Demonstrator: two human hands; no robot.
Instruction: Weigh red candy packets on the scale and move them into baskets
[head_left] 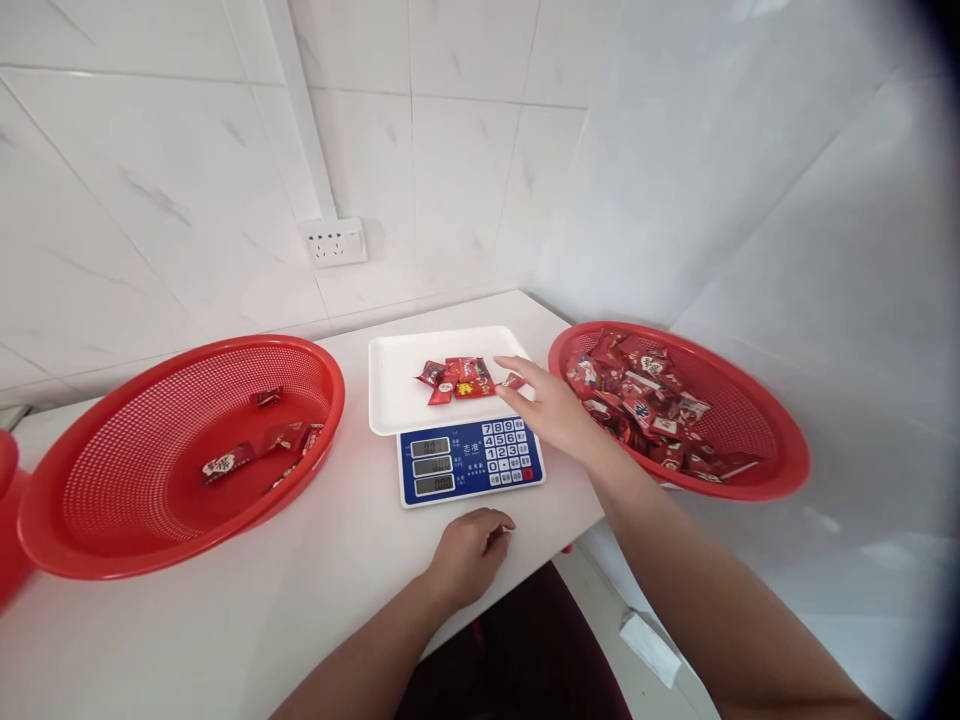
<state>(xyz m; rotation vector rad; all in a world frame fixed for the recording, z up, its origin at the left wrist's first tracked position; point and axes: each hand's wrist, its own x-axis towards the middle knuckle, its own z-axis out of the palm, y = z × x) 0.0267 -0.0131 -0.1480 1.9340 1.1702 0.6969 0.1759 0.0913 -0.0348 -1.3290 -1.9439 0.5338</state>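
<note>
A blue electronic scale (469, 460) with a white weighing tray (397, 385) stands at the middle of the white table. A few red candy packets (456, 379) lie on the tray. My right hand (551, 405) reaches over the tray's right edge, fingers stretched out, fingertips beside a small red packet (513, 381). My left hand (474, 548) rests on the table just in front of the scale, fingers curled under, with nothing visible in it.
A red mesh basket (97, 500) on the left holds a few red packets (255, 445). Another red basket (772, 450) on the right is heaped with several packets (645, 400). A wall socket (335, 242) is behind. Tiled walls close the corner.
</note>
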